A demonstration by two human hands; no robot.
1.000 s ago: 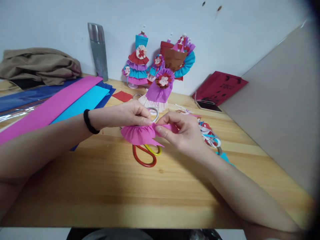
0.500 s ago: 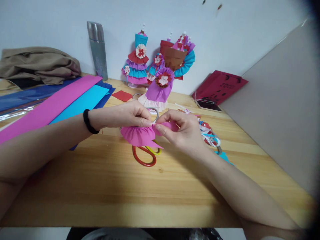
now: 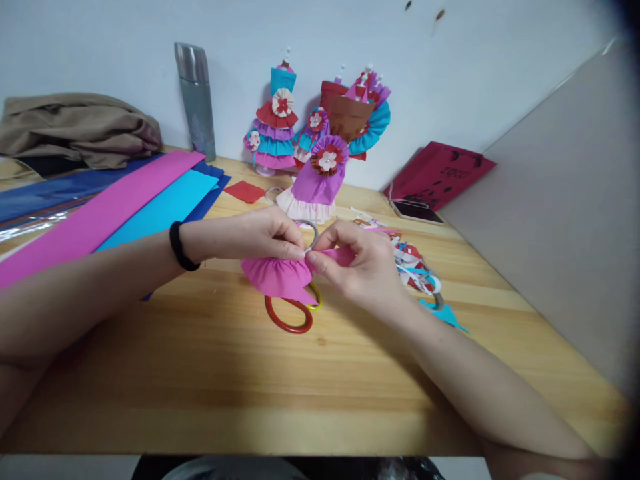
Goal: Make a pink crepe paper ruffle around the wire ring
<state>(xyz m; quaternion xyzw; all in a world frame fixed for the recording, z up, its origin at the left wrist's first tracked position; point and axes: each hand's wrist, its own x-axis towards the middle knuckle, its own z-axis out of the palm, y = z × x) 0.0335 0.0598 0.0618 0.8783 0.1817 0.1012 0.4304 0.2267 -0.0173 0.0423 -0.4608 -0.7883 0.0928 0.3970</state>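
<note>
A pleated strip of pink crepe paper (image 3: pixel 277 277) hangs between my hands above the table. My left hand (image 3: pixel 273 235) pinches its gathered upper edge between thumb and fingers. Close against it, my right hand (image 3: pixel 357 260) is closed on the strip's other part, which runs back behind the fingers. A roll of tape (image 3: pixel 315 230) shows partly behind the fingertips. Below the paper lie scissors with a red handle loop (image 3: pixel 290 330) and a yellow one (image 3: pixel 317 293); their blades are hidden.
Pink and blue paper sheets (image 3: pixel 155 203) lie at left, near a steel flask (image 3: pixel 197 107) and brown cloth (image 3: pixel 75 127). Paper dresses (image 3: pixel 320 183) stand at the back. Paper scraps (image 3: pixel 415 267), a phone (image 3: pixel 417 211) and a dark pink bag (image 3: pixel 440 177) are at right.
The pink strip's lower loose end has swung down and lies closer to the pleats, covering more of the yellow handle. Both hands keep their pinch, with the left slightly lower.
</note>
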